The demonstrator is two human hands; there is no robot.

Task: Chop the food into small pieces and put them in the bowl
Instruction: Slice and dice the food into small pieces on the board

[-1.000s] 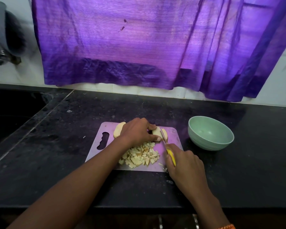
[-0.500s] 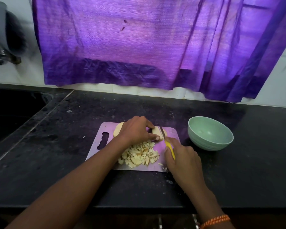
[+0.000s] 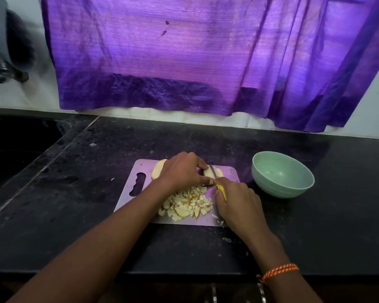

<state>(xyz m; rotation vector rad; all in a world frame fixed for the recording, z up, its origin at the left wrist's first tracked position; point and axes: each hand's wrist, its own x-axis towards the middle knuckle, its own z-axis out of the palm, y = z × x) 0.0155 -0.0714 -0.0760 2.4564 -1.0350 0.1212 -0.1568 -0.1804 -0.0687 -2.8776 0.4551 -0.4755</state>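
Observation:
A pale cutting board (image 3: 130, 194) lies on the black counter. My left hand (image 3: 183, 170) grips a pale slice of food (image 3: 208, 171) at the board's far edge, fingers curled over it. My right hand (image 3: 236, 203) holds a yellow-handled knife (image 3: 221, 189), whose blade stands in the slice beside my left fingertips. Another pale piece (image 3: 158, 171) lies behind my left hand, partly hidden. A heap of small cut cubes (image 3: 187, 204) sits on the board's near half. The mint green bowl (image 3: 281, 173) stands empty to the right of the board.
A purple curtain (image 3: 195, 57) hangs over the wall behind the counter. A dark sink basin (image 3: 11, 156) lies at the far left. The black counter's front edge (image 3: 184, 274) runs just below the board. A few crumbs lie near the board's right corner.
My right hand has pushed the knife forward and a little left, so the blade now sits deeper in the slice. My left hand has kept its hold on the slice.

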